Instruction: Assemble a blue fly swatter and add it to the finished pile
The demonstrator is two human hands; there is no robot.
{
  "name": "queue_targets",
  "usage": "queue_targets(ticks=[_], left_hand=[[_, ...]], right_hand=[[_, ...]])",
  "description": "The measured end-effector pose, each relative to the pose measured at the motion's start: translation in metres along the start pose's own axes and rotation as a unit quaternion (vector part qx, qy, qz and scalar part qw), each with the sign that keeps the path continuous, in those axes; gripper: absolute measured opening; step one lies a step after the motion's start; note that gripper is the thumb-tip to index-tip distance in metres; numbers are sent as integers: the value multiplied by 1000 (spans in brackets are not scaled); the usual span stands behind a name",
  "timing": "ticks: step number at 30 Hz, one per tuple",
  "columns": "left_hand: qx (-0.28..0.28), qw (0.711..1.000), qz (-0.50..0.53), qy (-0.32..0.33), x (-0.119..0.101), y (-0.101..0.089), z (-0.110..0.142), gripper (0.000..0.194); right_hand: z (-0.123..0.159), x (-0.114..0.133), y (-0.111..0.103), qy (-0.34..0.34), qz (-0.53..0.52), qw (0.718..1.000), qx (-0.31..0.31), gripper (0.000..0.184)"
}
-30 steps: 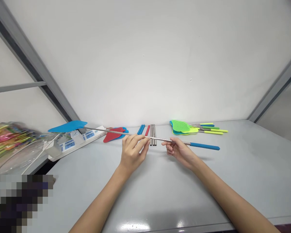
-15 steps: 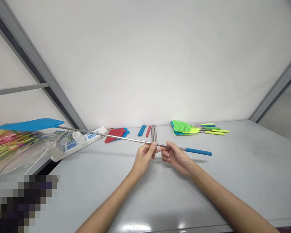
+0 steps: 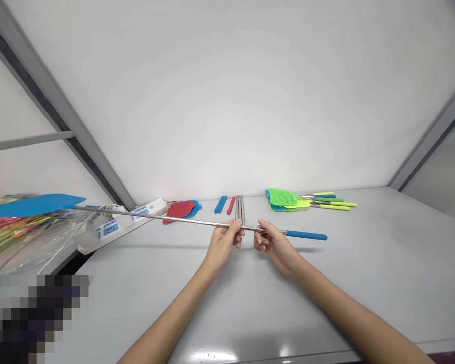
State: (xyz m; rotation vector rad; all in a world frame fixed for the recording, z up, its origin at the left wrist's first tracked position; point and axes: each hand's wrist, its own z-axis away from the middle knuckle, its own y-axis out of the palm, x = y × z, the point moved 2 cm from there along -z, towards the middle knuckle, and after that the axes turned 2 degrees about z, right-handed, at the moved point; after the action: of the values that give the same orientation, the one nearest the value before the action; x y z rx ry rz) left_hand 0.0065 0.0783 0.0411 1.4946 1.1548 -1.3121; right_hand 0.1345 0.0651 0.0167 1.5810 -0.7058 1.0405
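Two bare hands hold one long fly swatter (image 3: 174,218) level above a pale grey table (image 3: 364,298), its steel shaft running crosswise in front of the person. The left hand (image 3: 223,245) is nearly closed, pinching the shaft between thumb and curled fingers. The right hand (image 3: 275,247) is also curled and pinches the shaft a little way along, just beside the blue grip (image 3: 306,234). The swatter's blue paddle (image 3: 30,206) sticks out far to the left, above a clear plastic bag of colourful swatters (image 3: 23,237) (the bag's contents are too jumbled to count).

Just beyond the hands lie bare steel rods (image 3: 239,210), with a red handle (image 3: 231,205) and two blue handles (image 3: 220,204) to their left. Red and blue swatter heads (image 3: 180,209) lie beside a white power strip (image 3: 147,208), and green swatters (image 3: 282,198) sit to the right.
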Motion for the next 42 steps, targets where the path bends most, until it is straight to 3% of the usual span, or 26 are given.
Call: queue_targets(ticks=[12, 19, 25, 33, 42], left_hand=[[-36, 999, 0, -9, -12, 0, 2, 40], [-23, 1000, -19, -7, -12, -2, 3, 38], [-28, 999, -16, -1, -17, -2, 2, 38], [-62, 997, 19, -43, -21, 0, 0, 38], [-84, 996, -1, -39, -25, -10, 2, 38]], right_hand=[[0, 11, 3, 20, -28, 999, 7, 33], [1, 12, -2, 17, 9, 1000, -12, 37], [-1, 12, -4, 15, -45, 998, -46, 36], [-1, 13, -6, 23, -63, 996, -54, 34], [1, 18, -10, 5, -41, 998, -57, 36]])
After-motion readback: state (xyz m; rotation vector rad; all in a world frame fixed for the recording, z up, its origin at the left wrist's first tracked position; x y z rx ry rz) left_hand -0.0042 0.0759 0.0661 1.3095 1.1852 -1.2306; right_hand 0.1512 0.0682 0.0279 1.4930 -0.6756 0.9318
